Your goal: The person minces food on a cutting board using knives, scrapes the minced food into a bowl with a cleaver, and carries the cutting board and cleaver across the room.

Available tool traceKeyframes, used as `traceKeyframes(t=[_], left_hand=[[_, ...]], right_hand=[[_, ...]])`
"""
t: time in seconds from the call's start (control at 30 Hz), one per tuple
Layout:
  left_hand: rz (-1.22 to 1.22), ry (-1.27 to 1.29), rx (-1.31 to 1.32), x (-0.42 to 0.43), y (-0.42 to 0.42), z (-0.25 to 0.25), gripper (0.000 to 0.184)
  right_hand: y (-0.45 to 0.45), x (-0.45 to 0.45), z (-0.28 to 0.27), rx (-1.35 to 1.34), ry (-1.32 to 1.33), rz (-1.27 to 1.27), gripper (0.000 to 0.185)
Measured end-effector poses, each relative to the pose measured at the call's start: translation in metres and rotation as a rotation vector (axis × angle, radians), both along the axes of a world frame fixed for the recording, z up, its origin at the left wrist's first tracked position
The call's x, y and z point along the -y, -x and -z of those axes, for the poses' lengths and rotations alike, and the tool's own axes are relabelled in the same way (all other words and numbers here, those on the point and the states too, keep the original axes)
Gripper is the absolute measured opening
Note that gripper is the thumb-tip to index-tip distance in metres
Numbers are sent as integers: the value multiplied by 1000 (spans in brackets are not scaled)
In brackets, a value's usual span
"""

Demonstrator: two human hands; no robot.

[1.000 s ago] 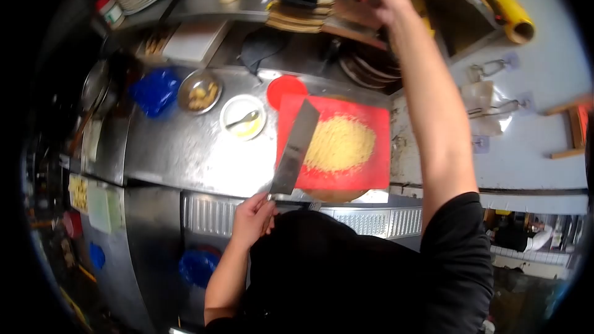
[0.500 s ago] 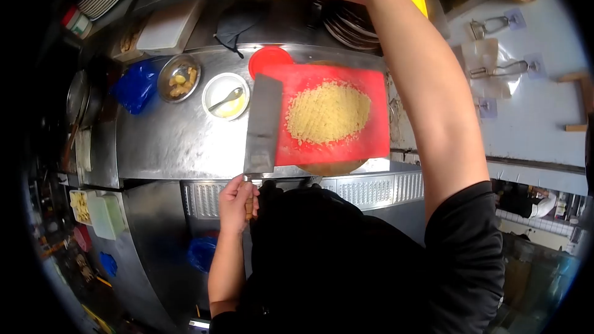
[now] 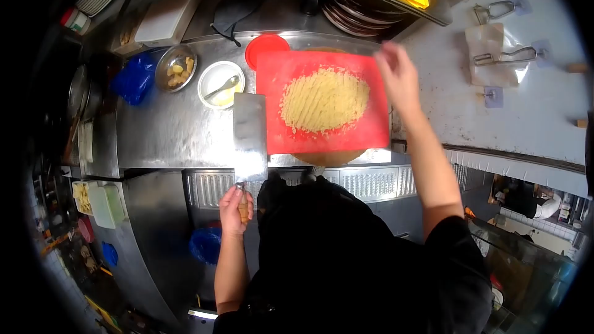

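Observation:
My left hand (image 3: 234,210) is closed round the wooden handle of a broad cleaver (image 3: 250,136), whose blade points away from me along the left edge of a red cutting board (image 3: 278,139). On the board lies a flat heap of finely chopped pale yellow food (image 3: 325,100), its surface marked with ridges. My right hand (image 3: 398,74) hovers at the board's upper right edge; its fingers are smeared by motion. Left of the board stands a white bowl (image 3: 207,80) holding a spoon and some yellow liquid. A red round lid (image 3: 266,46) lies behind the board.
A metal bowl (image 3: 162,71) with peeled pieces and a blue plastic bag (image 3: 133,80) stand at the left of the steel counter (image 3: 167,130). Stacked dark plates (image 3: 359,18) sit behind the board. Peelers (image 3: 516,55) hang on the right wall.
My right hand has come down from the upper shelf to the board's right edge. The cleaver has moved left and towards me, off the board. The view has shifted too.

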State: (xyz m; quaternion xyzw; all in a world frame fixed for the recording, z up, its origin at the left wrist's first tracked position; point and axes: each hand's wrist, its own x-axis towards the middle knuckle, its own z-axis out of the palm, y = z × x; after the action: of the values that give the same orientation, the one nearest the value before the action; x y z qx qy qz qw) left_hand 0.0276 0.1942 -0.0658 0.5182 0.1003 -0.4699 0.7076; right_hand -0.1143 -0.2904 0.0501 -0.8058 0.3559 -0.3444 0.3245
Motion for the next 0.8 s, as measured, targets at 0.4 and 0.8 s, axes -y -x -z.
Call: traceKeyframes(t=[0.4, 0.8], left_hand=[[190, -345, 606, 27, 52, -42, 29], [272, -631, 1577, 79, 72, -39, 37]], right_hand=[[205, -83, 150, -249, -365, 327, 49], [190, -75, 181, -203, -493, 222, 46]])
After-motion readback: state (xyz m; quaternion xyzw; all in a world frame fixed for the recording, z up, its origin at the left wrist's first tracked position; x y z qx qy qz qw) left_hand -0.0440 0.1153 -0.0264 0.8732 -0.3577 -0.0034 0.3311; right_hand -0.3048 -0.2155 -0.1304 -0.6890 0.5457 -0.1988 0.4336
